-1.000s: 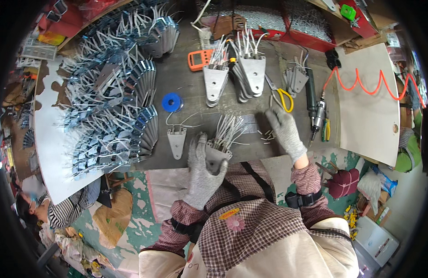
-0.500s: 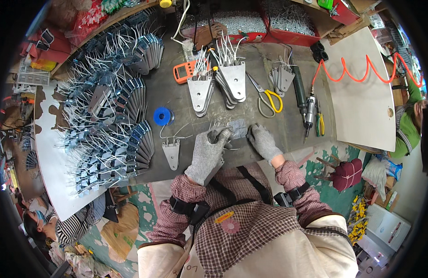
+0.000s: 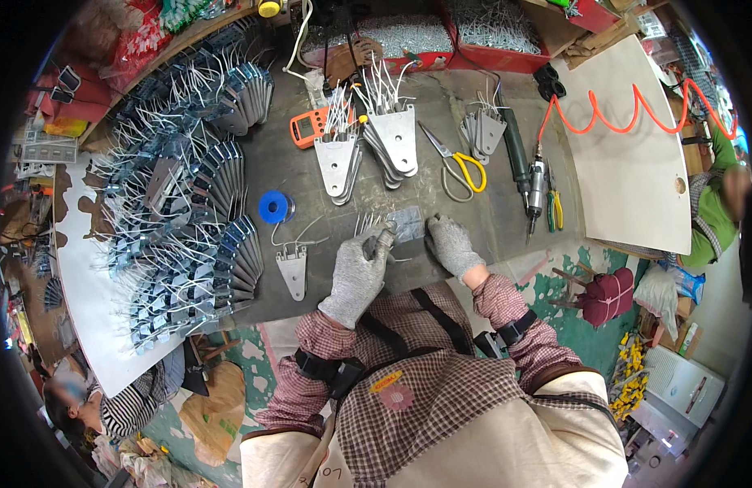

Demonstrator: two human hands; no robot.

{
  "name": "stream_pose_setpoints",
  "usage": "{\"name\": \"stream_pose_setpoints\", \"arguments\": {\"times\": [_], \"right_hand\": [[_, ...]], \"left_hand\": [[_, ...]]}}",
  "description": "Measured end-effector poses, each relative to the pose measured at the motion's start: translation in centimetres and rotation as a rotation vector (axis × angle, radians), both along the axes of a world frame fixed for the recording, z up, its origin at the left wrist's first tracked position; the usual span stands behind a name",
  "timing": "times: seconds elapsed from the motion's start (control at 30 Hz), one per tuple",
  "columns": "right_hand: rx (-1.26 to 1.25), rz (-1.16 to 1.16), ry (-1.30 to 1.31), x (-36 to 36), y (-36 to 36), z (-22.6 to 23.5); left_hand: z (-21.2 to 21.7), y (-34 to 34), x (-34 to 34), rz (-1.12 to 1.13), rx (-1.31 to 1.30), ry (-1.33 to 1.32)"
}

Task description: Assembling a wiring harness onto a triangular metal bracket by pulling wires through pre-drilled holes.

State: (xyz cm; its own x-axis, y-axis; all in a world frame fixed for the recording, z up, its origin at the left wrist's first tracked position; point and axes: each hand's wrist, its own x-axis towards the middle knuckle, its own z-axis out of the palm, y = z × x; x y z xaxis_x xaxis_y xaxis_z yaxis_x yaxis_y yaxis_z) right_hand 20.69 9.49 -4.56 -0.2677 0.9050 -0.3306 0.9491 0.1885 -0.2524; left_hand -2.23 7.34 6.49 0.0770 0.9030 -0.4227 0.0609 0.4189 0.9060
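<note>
My left hand (image 3: 356, 276), in a grey knit glove, is closed at the near middle of the bench. Its thumb and fingers pinch together over something too hidden to make out. Several thin pale strands (image 3: 371, 221) stick out beyond its fingers. Just to its right lies a small flat greyish translucent piece (image 3: 407, 223). My gloved right hand (image 3: 454, 247) rests at that piece's right side, its fingers curled together; what they hold, if anything, is hidden. Left of my left hand lies a tapered metal plate (image 3: 293, 272) with white wires at its wide end.
Stacks of wired plates (image 3: 189, 187) fill the left side. More plates (image 3: 392, 142) stand ahead, by an orange meter (image 3: 308, 128) and yellow-handled scissors (image 3: 465, 172). A blue spool (image 3: 275, 208), a power screwdriver (image 3: 536, 191) with a coiled red hose (image 3: 591, 122), and pliers (image 3: 556, 210) lie around.
The whole view has shifted slightly, moving the bench things a little left and up. Both hands stay beside the flat translucent piece, with only slight finger movement.
</note>
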Motion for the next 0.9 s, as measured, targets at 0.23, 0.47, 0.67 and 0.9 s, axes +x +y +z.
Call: {"name": "stream_pose_setpoints", "arguments": {"times": [0.23, 0.47, 0.67, 0.9], "right_hand": [[-0.280, -0.514, 1.153, -3.5, 1.6, 9.9], [-0.135, -0.438, 1.166, -6.2, 1.8, 11.4], [-0.099, -0.407, 1.098, -6.6, 1.8, 11.3], [-0.104, -0.328, 0.960, -6.9, 2.3, 13.0]], "left_hand": [[-0.5, -0.2, 0.2, -0.046, 0.229, 0.083], [-1.5, 0.1, 0.2, -0.101, 0.177, 0.448], [-2.1, -0.1, 0.3, -0.086, 0.114, 0.395], [-1.2, 0.1, 0.4, -0.147, 0.082, 0.446]]}}
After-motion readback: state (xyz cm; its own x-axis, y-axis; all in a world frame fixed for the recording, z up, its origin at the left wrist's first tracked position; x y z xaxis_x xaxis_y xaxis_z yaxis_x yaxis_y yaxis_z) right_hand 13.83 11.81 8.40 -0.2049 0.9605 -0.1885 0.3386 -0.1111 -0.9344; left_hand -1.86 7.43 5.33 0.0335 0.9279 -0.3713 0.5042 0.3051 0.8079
